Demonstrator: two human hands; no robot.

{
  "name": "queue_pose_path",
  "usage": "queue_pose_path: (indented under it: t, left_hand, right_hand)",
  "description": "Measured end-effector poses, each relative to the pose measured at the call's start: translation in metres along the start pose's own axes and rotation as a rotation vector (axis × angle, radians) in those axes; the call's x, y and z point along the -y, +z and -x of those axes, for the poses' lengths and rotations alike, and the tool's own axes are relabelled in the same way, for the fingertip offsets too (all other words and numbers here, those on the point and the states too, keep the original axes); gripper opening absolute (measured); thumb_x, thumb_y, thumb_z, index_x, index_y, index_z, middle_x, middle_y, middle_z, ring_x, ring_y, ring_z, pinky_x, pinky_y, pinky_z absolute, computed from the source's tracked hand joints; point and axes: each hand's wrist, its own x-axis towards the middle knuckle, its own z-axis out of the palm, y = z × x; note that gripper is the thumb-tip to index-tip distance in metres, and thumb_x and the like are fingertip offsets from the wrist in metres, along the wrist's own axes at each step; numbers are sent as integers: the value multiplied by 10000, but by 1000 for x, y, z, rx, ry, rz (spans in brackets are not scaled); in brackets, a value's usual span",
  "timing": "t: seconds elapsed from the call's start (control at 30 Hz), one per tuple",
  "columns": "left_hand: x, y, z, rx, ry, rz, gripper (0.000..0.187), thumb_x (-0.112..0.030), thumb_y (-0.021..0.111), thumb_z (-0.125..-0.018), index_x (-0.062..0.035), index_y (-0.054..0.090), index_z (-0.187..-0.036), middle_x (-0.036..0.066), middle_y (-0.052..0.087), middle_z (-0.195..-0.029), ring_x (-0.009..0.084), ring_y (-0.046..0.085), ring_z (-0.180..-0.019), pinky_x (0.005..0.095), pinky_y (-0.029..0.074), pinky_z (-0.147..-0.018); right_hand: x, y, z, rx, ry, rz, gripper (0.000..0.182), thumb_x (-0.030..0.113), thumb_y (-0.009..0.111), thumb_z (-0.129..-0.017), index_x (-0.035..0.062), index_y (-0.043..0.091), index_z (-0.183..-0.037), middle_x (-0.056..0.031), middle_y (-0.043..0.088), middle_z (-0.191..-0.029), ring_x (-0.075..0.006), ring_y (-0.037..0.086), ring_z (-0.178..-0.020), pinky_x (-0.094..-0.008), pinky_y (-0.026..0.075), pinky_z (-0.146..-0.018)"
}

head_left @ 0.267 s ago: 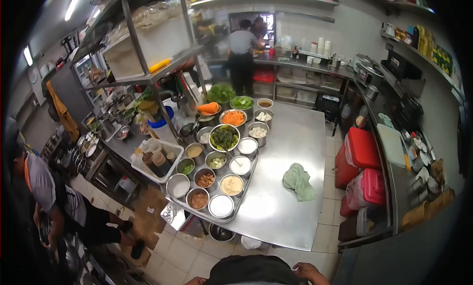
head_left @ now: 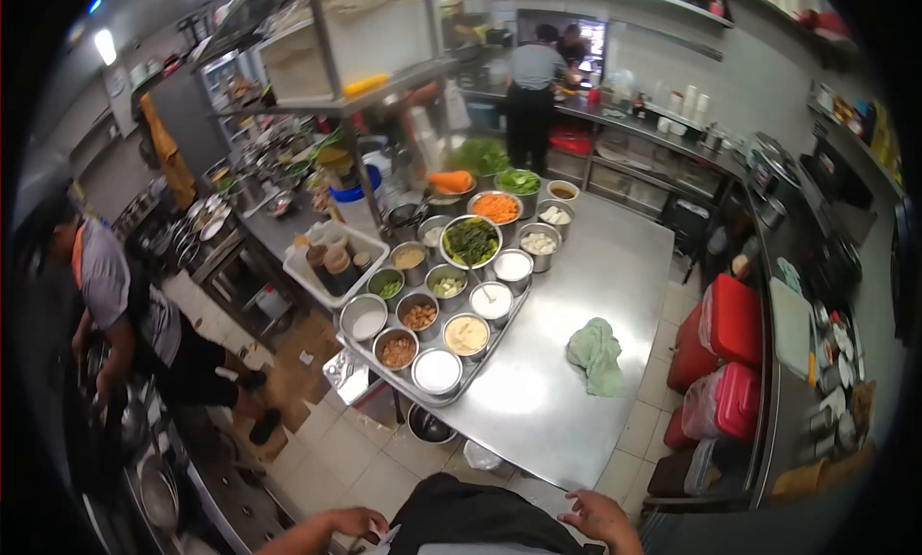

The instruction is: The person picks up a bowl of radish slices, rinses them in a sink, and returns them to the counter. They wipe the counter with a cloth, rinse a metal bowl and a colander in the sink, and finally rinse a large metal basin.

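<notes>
My left hand is beside the left edge of the black apron on my body. Its fingers are curled in near a small pale bit of cloth, too small to make out. On the other side of the apron, my right hand is held just off the near corner of the steel table. Its fingers are bent and apart, with nothing seen in them. A crumpled green cloth lies on the table beyond it.
A tray on the table's left side bears several metal tubs, among them shredded carrot and dark leafy greens. Red bins stand at right. A co-worker is at the stove on the left; another person stands at the back.
The view has turned left and the scene has shifted right. Both my hands have risen further into view, the left one showing much more.
</notes>
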Motion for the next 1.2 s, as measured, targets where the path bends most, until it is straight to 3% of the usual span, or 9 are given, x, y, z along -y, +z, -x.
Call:
queue_pose_path:
  t: [0.1,0.17,0.27,0.3,0.53,0.77,0.93,1.03,1.2]
  left_hand:
    - [-49,-60,20,-27,-558,-266,738,-381,809,-629,9,560,-1204,138,669,-1050,260,622,-976,340,478,-865]
    - [-100,-110,19,-271,-452,-433,727,-496,775,-657,-4,594,-1162,170,658,-1065,285,618,-997,368,470,-883]
    - [-224,-179,-12,-811,139,315,246,-197,660,-856,-43,645,-1048,9,663,-859,79,607,-797,273,494,-733]
    - [-251,-210,-24,-911,49,55,228,-223,647,-867,-51,655,-1016,30,671,-824,87,607,-776,279,489,-720]
    - [-238,-477,-232,-1347,360,103,230,-203,639,-813,-1,660,-921,127,678,-794,207,671,-720,326,518,-652]
    - [-259,-535,-306,-1013,104,223,186,-144,610,-756,16,653,-841,166,654,-691,241,626,-482,349,495,-467]
    - [-251,-543,-313,-1026,163,297,149,-108,574,-768,20,650,-769,128,611,-560,243,609,-443,359,489,-441]
    - [-242,-562,-319,-1058,271,52,146,-112,600,-780,22,655,-780,119,613,-562,223,604,-439,347,487,-432]
    - [-316,-571,-246,-745,480,600,286,-265,585,-909,11,648,-872,63,632,-651,138,602,-498,245,469,-417]
  right_hand:
    - [-2,-39,-22,-43,-66,21,433,337,734,-759,71,625,-1083,-96,641,-873,-271,627,-839,-368,494,-767]
    - [0,-57,-40,-138,-77,92,402,300,738,-754,61,630,-1059,-98,637,-855,-262,626,-815,-364,497,-746]
    - [26,-67,-72,-332,-123,68,335,213,740,-748,33,633,-1009,-105,627,-792,-235,616,-729,-342,497,-685]
    - [35,-68,-84,-422,-173,-30,300,164,738,-746,16,631,-984,-109,621,-746,-216,605,-668,-323,494,-644]
    - [109,-114,-257,-567,-179,-390,203,189,655,-849,-5,634,-909,-47,627,-716,-95,542,-605,-249,456,-574]
    - [167,-146,-499,-609,-80,-337,327,283,605,-856,11,642,-1035,-158,688,-876,-257,660,-833,-340,499,-769]
    - [200,-149,-535,-521,49,-103,301,311,572,-853,30,674,-884,-170,683,-881,-300,651,-854,-367,488,-796]
    - [199,-153,-548,-599,-111,-294,320,310,581,-846,0,658,-869,-175,673,-799,-300,646,-793,-385,483,-750]
    - [249,-202,-510,-584,-62,-581,137,134,639,-802,14,592,-755,-71,572,-624,-165,543,-443,-280,464,-383]
